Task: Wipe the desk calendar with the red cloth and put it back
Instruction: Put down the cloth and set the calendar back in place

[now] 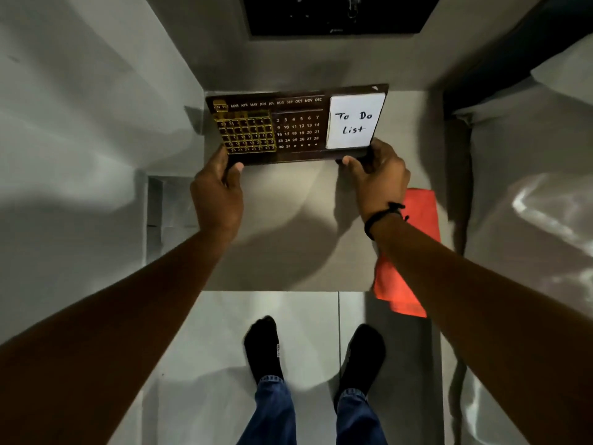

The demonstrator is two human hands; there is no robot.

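The desk calendar (296, 125) is a dark brown board with months along the top, a number grid, and a white "To Do List" pad on its right. It stands at the far edge of a small grey table (288, 226). My left hand (218, 191) grips its lower left corner. My right hand (377, 175), with a black wrist band, grips its lower right corner under the pad. The red cloth (417, 213) lies on the table's right side, hanging over the near edge, partly hidden by my right forearm.
A dark screen (337, 14) hangs on the wall behind the table. A bed with pale sheets (529, 187) lies to the right, a grey wall to the left. My feet in black socks (266, 348) stand on the light floor below.
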